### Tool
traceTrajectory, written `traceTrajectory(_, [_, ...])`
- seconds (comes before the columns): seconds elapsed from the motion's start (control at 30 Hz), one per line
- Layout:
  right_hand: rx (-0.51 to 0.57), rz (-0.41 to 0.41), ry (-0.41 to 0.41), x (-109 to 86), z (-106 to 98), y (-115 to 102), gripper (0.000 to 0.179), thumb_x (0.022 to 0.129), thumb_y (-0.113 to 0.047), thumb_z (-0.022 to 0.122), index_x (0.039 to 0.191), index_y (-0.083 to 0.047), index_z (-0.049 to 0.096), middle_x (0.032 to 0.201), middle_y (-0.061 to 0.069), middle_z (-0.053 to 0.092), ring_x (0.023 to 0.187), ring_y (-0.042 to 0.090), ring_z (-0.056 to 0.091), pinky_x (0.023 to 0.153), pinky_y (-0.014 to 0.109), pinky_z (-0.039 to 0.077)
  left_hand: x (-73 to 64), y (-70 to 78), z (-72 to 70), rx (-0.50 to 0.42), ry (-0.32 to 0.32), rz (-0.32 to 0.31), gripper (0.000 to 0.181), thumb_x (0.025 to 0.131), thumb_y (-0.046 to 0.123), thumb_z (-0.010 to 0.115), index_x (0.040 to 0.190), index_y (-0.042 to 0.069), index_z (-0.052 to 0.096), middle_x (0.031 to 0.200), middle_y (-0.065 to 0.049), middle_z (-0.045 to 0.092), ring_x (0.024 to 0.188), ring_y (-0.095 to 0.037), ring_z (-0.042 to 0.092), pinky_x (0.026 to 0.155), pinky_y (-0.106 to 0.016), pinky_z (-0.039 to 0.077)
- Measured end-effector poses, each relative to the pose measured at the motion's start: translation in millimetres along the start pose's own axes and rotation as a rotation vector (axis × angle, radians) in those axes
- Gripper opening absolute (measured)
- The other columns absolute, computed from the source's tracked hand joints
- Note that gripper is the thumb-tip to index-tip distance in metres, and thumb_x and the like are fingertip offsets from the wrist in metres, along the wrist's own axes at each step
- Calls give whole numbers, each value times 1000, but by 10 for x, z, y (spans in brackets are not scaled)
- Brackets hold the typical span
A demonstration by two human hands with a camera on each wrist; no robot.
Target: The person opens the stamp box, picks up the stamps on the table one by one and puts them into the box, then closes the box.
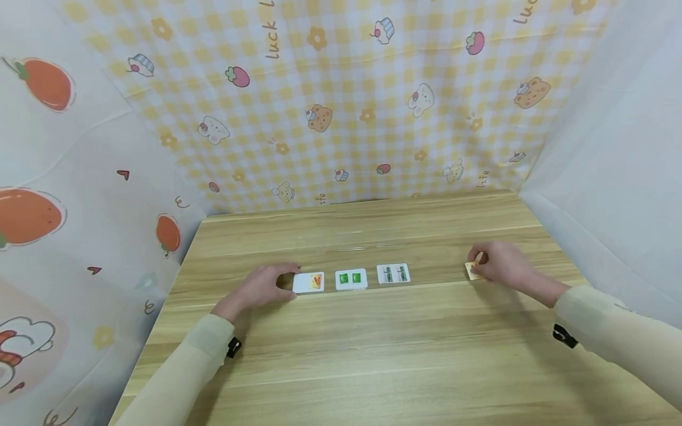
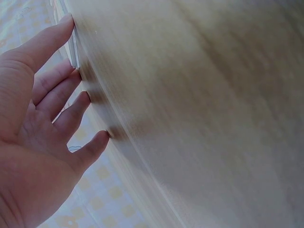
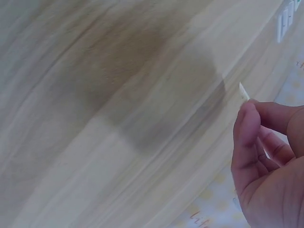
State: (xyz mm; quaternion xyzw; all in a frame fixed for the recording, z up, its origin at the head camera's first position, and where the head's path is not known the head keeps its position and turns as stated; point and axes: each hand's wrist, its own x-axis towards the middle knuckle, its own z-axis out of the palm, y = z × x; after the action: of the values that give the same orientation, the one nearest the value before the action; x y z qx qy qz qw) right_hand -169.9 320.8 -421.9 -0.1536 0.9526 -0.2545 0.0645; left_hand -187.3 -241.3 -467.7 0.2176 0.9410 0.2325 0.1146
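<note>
Beside a white card (image 1: 308,283) with an orange food picture, my left hand (image 1: 263,286) rests on the table. Its thumb and index fingertip are at the card's left corners, and its other fingers (image 2: 71,116) are spread, tips on the wood. Over to the right, my right hand (image 1: 498,264) pinches a small cream card (image 1: 472,271) between thumb and fingertips. Only a thin edge of that cream card (image 3: 243,91) shows in the right wrist view. Between the hands lie a card with two green pictures (image 1: 351,278) and a card with two grey-green pictures (image 1: 393,273).
Several faint clear plastic pieces (image 1: 350,241) lie in a row behind the cards. The wooden table (image 1: 362,361) meets a checked curtain (image 1: 351,118) at the back. Pale cloths hang at the left (image 1: 106,195) and right (image 1: 613,142).
</note>
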Motion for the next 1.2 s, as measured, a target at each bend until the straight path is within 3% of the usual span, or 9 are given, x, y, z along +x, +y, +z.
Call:
traceTrajectory(0.23, [1, -4, 12, 85, 11, -154, 10, 87, -8, 77, 96, -8, 71, 72, -2, 65, 59, 14, 57, 53, 33, 45, -4, 11, -5, 13, 3, 19, 62, 84, 36, 83, 140, 20, 61, 148, 3, 52, 128, -24, 52, 100, -52, 41])
traceTrajectory(0.63, [88, -21, -6, 298, 160, -579, 10, 89, -9, 76, 97, -10, 70, 71, -1, 63, 55, 14, 59, 50, 30, 47, 3, -21, 4, 2, -1, -1, 64, 85, 39, 82, 142, 23, 59, 149, 6, 50, 131, -22, 49, 103, -52, 39])
traceTrajectory(0.93, [235, -52, -43, 464, 292, -924, 12, 89, -6, 76, 99, -6, 69, 76, 5, 64, 68, 30, 68, 56, 31, 56, 4, -25, 7, 1, 1, 2, 64, 85, 40, 82, 142, 24, 59, 149, 6, 51, 130, -22, 50, 103, -51, 39])
traceTrajectory(1.2, [242, -95, -48, 611, 397, -1243, 12, 89, -11, 78, 96, -12, 68, 76, 2, 65, 63, 17, 63, 56, 31, 53, -1, -31, 2, -1, 2, 1, 67, 84, 40, 82, 144, 22, 57, 148, 1, 52, 129, -24, 51, 103, -53, 39])
